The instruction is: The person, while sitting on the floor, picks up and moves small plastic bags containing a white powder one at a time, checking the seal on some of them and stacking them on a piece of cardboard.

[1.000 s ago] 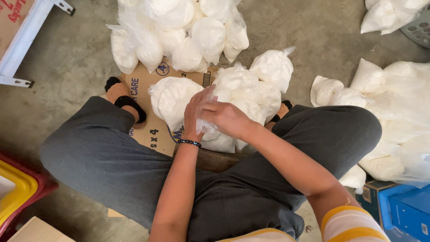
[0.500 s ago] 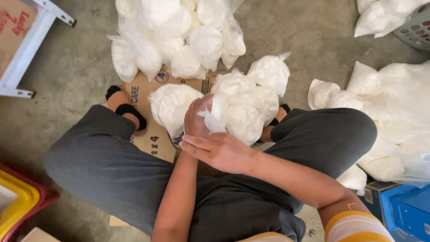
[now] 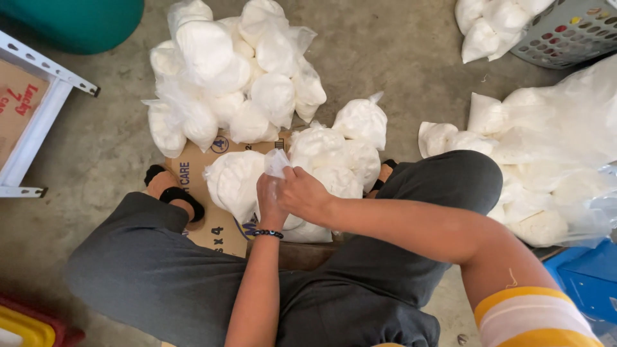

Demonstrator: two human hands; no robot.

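I sit with knees apart over a flattened cardboard sheet (image 3: 205,218) on the concrete floor. My left hand (image 3: 270,200) grips the neck of a clear plastic bag of white powder (image 3: 277,164), whose twisted top sticks up above my fingers. My right hand (image 3: 307,195) closes on the same bag neck from the right, touching the left hand. Around the held bag lie other filled white bags, one (image 3: 235,182) to the left and a cluster (image 3: 331,157) to the right.
A pile of tied white bags (image 3: 234,77) lies ahead on the floor. More bags in a large clear sack (image 3: 553,167) sit to the right, with a grey basket (image 3: 565,32) beyond. A white metal frame (image 3: 38,109) stands left; a blue crate (image 3: 588,276) lower right.
My right hand rose from below the left hand to the bag's neck. Both hands now hold the bag's twisted top together.
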